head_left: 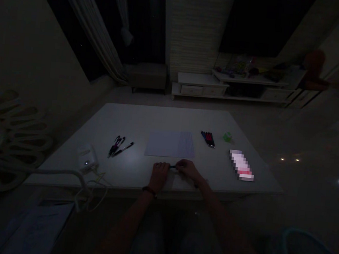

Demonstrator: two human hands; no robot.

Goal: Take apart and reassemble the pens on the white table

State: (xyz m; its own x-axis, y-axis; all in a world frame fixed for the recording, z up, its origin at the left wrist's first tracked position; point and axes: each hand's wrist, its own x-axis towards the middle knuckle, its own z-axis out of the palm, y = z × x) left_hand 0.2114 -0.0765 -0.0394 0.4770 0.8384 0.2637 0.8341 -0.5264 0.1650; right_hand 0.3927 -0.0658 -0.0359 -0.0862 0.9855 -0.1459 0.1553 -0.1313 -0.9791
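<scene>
My left hand [159, 176] and my right hand [187, 170] are close together near the front edge of a white table [134, 119]. A short dark pen [172, 167] shows between them, gripped by both hands. Just beyond my hands lies a sheet of pale paper [170, 144]. Left of it are several loose pens [121, 147], and to its right is a bundle of dark markers [208, 139]. Farther right are a small green object [227, 137] and a pink-and-white box [241, 165], blurred out.
A white plug-in device [87, 158] with a small light sits at the table's left, its pale cables [94, 187] trailing over the front edge. Papers [38, 226] lie low at bottom left, and a blue basket rim [304, 246] is at bottom right. A low white cabinet [209, 87] stands behind.
</scene>
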